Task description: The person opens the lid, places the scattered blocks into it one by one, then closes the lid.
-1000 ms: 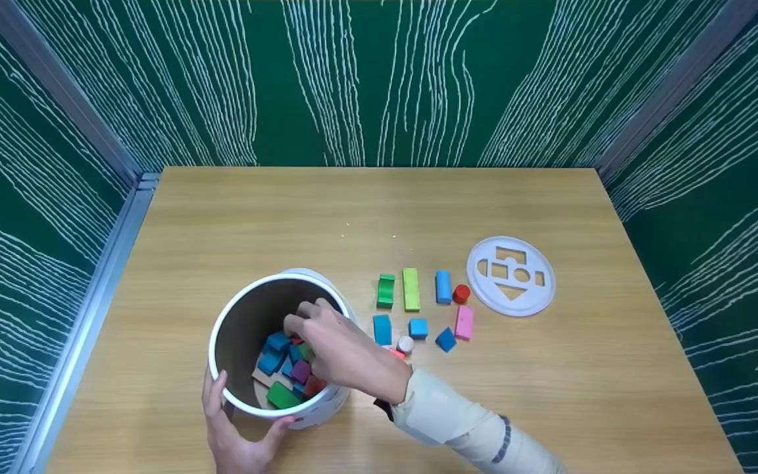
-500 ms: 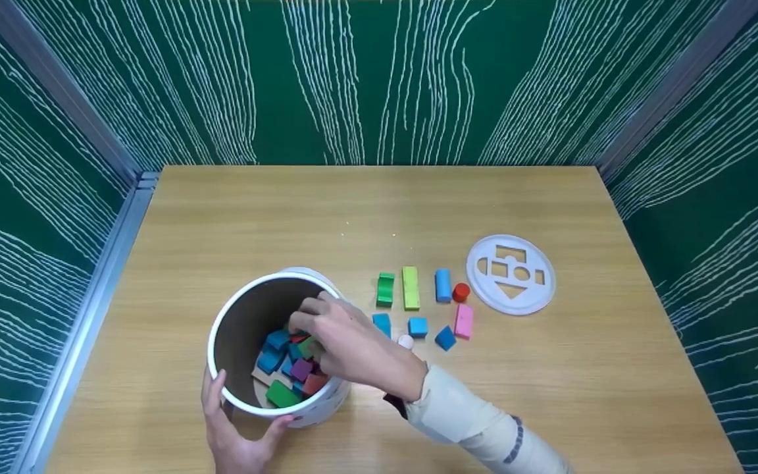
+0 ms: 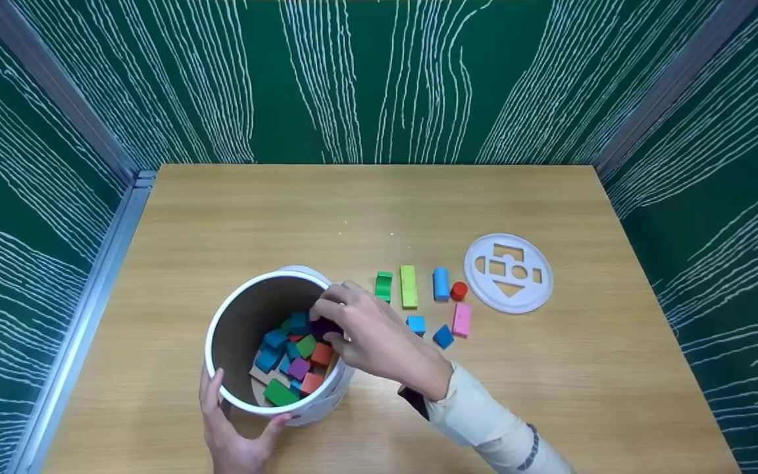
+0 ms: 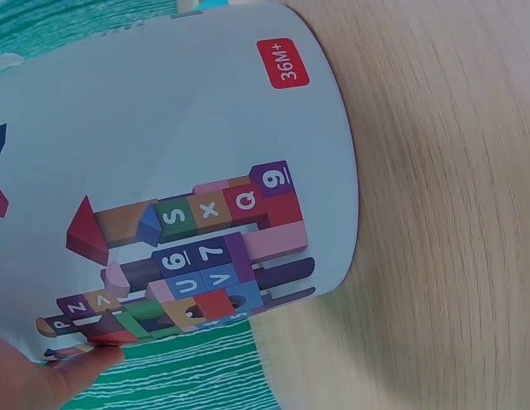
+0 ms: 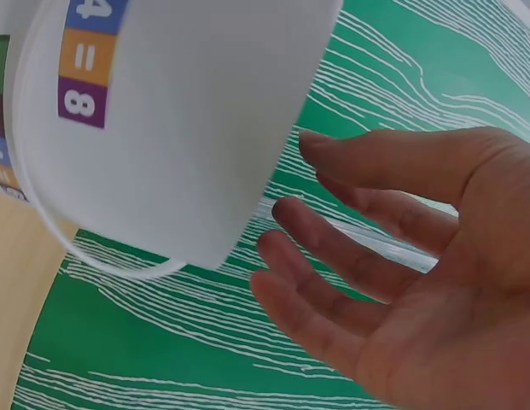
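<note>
While handheld, bucket (image 3: pixel 244 329) mouth-up.

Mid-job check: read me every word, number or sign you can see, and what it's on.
"36M+": red label on the white bucket.
"S", "X", "Q", "9": upper block picture on the white bucket.
"Z", "P", "6", "7", "U", "V": lower block picture on the white bucket.
"4", "=", "8": coloured squares on the white bucket.
Other printed marks: cut off or too small to read.
Loose blocks: no text readable.
</note>
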Motion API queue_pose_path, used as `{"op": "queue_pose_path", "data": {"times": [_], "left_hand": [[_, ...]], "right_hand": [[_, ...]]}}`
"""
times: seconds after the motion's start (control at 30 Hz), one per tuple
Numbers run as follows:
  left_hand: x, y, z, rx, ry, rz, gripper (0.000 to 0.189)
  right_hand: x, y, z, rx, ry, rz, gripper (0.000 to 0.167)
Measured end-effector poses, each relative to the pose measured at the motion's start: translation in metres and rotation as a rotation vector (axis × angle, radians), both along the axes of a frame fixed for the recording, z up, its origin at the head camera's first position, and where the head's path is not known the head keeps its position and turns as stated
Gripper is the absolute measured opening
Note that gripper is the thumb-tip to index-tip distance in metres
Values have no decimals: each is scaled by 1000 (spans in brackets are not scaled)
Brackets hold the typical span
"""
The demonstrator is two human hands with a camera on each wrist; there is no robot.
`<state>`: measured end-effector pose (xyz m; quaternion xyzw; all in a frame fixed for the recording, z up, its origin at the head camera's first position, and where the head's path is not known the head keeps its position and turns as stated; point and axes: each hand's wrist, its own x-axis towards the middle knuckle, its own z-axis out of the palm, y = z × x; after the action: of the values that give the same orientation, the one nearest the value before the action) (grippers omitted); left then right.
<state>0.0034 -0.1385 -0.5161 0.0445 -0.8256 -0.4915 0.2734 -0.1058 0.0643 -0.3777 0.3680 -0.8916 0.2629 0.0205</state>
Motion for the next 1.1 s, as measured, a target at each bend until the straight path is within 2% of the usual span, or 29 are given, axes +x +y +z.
{"op": "queue_pose_path", "data": {"times": [0.23,0.53,0.7,0.9,1.1], "left_hand": [[-1,0,4,-18,-39,6,99],[-2,-1,4,-24,-30,2,99],[-1,-2,3,-24,-28,-3,100],[-1,-4,1,0,22,-24,102],[2,-1,3,11,-18,8,104]], "right_hand": [[3,11,-1,-17,5,-29,21],[6,23,-5,-46,3,-58,22],[8,29,-9,-69,-33,-88,24],[9,35,-14,-91,-64,-103,27],[10,40,-21,-61,-119,-136,30]]}}
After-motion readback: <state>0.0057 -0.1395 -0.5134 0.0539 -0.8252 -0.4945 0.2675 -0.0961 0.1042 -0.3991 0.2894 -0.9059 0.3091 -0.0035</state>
